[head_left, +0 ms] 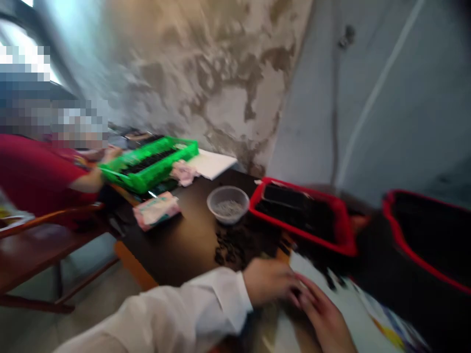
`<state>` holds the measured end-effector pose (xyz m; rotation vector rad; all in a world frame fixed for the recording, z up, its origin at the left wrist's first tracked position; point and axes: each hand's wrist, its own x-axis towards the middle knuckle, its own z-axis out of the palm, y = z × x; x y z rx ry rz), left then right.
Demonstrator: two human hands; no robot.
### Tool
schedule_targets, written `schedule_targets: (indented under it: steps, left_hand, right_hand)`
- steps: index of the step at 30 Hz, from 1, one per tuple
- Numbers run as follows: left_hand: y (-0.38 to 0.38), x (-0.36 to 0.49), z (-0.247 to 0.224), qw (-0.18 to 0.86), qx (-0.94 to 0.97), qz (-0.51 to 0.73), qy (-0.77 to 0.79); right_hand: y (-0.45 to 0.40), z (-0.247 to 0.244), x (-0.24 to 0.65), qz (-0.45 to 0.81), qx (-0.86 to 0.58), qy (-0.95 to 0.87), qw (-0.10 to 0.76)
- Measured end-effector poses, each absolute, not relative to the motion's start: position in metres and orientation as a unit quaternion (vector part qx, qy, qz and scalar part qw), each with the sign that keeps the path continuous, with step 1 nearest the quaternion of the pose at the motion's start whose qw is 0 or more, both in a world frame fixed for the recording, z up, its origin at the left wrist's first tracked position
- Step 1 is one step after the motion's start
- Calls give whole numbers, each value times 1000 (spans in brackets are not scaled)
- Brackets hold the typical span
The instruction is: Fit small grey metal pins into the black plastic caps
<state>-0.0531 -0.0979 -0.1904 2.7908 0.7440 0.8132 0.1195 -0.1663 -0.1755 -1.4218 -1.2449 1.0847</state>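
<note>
My left hand (pixel 270 280), in a white sleeve, reaches in from the lower left with its fingers curled. Its fingertips meet those of my right hand (pixel 326 314) over the table's near edge. Both hands are closed together, and whatever is pinched between them is hidden and blurred. Just beyond them, small black curled pieces (pixel 230 247) lie scattered on the dark table (pixel 195 230). A clear plastic bowl (pixel 228 205) holding many small, pale slivers stands behind these pieces. To its right is a red tray (pixel 348 230) filled with black items.
A second red-rimmed container (pixel 395 225) stands at the far right. On the left are a tissue pack (pixel 157 211), a crumpled pink cloth or paper (pixel 184 172) and a green basket (pixel 147 176) of black pieces. A person in a red top (pixel 40 171) sits behind it, near a wooden chair (pixel 55 215).
</note>
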Motion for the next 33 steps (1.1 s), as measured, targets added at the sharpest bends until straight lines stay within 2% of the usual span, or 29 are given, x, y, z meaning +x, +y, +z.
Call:
schedule_targets:
  steps: [4,7,15,24,29,33]
  left_hand:
    - [-105,-59,-179,127,899,380,178]
    - [-109,-65,-174,161,881,406,184]
    - [-113,-69,-170,142,880,419,170]
    - [-115,-71,-166,51,886,449,104]
    - [-121,-71,-162,-16,898,426,108]
    - [-121,-71,-159,-1,900,422,108]
  right_hand:
    - [-174,-174,126,562,-509,-458,464]
    - [-177,-173,126,619,-447,-433,479]
    - [-185,-176,117,677,-354,-405,503]
    - [-192,-173,107,696,-368,-331,519]
    - [-197,-168,103,697,-376,-312,524]
    - [-194,-169,108,719,-358,-323,500]
